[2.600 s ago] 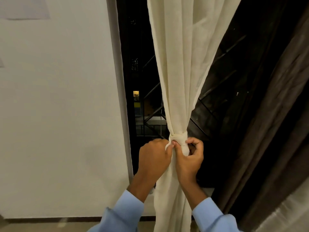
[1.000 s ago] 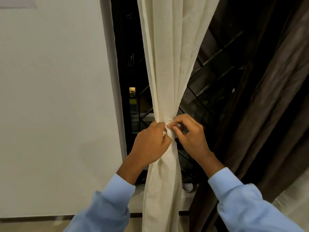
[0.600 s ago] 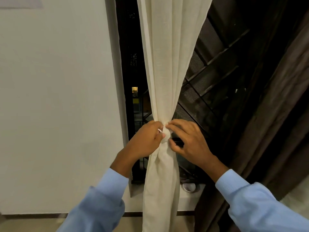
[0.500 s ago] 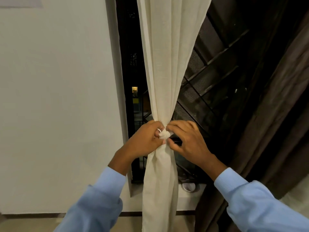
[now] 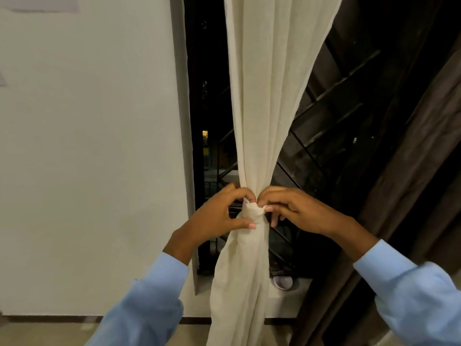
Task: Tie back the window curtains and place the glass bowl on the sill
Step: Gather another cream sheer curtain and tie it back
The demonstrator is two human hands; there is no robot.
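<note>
Head view: your left hand (image 5: 214,218) and right hand (image 5: 299,211) both pinch the knotted tie (image 5: 253,211) cinched round the cream curtain (image 5: 262,108), fingers curled. The glass bowl (image 5: 283,282) rests on the sill (image 5: 287,303), just right of that curtain, near the brown curtain (image 5: 411,171)

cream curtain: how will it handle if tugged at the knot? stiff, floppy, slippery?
Likely floppy: the curtain hangs in soft folds and bunches tight at the knot. Probably light, since it looks thin and fingertip pinches by the left hand and right hand hold it. Weave looks matte, so probably not slippery.
</note>
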